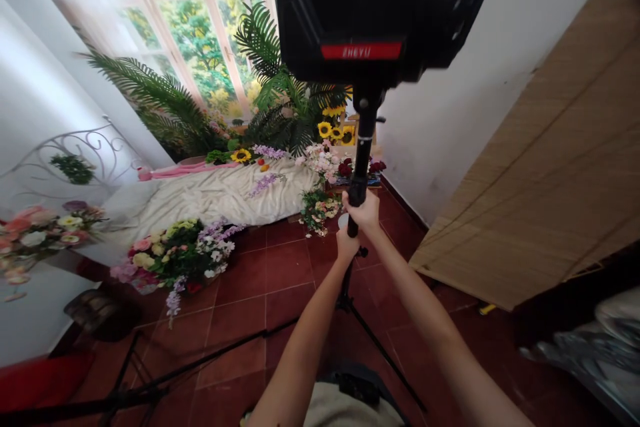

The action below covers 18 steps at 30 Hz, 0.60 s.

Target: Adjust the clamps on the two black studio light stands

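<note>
Both my hands are closed round the black pole of a light stand (365, 147). My left hand (347, 242) grips it lower down, and my right hand (367, 211) wraps it just above, close to a black collar. On top of the pole sits a large black studio light (365, 13) with a red "ZHEYU" label, cut off by the top of the view. Below my hands the stand's thin legs (387, 353) spread over the red tiled floor (287, 267). My fingers are partly hidden behind the pole.
A bed with a cream cover (220, 197) lies ahead, with a flower bouquet (175, 250) at its near side. Palm leaves (270, 80) stand before the window. A bamboo blind (530, 147) leans at right. Black stand legs (210, 355) cross the floor at left.
</note>
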Each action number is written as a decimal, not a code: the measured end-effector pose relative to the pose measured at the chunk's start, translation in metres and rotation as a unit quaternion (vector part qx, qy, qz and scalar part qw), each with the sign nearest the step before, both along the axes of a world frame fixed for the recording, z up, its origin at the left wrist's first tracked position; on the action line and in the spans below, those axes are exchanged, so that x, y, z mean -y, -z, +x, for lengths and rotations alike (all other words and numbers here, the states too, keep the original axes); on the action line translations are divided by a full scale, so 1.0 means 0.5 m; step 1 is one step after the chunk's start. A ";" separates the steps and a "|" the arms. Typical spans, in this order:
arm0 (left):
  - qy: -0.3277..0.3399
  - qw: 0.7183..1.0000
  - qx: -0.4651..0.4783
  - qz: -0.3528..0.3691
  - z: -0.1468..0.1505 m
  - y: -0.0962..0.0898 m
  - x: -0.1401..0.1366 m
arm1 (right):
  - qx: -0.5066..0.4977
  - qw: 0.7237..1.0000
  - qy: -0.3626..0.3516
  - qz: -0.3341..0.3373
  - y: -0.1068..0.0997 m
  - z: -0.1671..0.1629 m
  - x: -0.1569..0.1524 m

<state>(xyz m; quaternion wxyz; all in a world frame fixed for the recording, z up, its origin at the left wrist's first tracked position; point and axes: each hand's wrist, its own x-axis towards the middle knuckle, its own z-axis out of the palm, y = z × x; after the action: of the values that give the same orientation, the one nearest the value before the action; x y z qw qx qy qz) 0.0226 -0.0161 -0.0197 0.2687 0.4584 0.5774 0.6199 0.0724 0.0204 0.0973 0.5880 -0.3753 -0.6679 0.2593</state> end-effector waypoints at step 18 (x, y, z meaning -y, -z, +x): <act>0.003 0.998 -0.037 0.043 0.001 0.018 -0.007 | -0.055 0.992 -0.110 -0.015 -0.105 0.043 0.045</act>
<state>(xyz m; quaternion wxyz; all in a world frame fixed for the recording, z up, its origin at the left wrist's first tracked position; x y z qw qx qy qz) 0.0228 -0.0124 -0.0287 0.2288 0.4936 0.5587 0.6260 0.0941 -0.0023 0.1496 0.5861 -0.2937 -0.6679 0.3523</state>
